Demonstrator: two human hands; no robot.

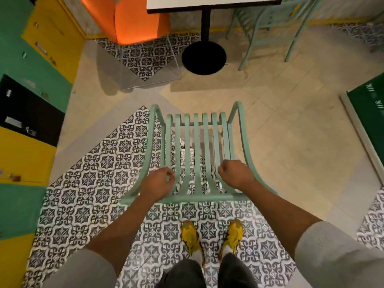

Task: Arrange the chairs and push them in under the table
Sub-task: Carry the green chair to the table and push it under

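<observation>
A mint-green slatted chair (pixel 196 142) stands right in front of me, its seat pointing toward the table. My left hand (pixel 159 180) is closed around a slat of the chair's back on the left. My right hand (pixel 234 173) grips a slat on the right side of the back. The white-topped table (pixel 212 4) stands ahead on a black post with a round black base (pixel 203 58), well apart from this chair. A second mint-green chair (pixel 270 28) stands beside the table at the upper right.
An orange seat (pixel 135 19) stands at the table's left. Yellow, green and black cabinets (pixel 31 100) line the left wall. A dark green panel (pixel 369 113) is at the right. My feet in yellow shoes (pixel 212 238) stand on patterned tiles behind the chair.
</observation>
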